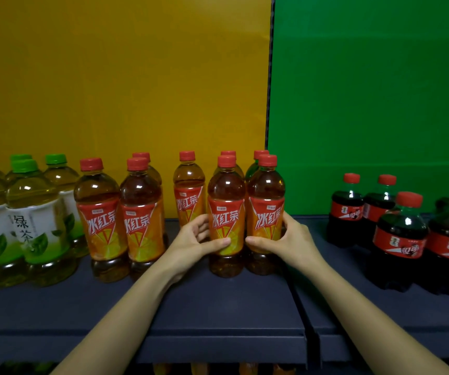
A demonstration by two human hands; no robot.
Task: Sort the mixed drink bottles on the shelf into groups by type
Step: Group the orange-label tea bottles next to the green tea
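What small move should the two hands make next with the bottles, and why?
Probably slide both left. The left hand grips one iced tea bottle, the right hand its neighbour; a gap separates them from the iced tea group near the green tea.

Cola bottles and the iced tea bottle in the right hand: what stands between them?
Head view: no bottle stands between. Only the right hand gripping the iced tea bottle, then bare dark shelf up to the cola bottles.
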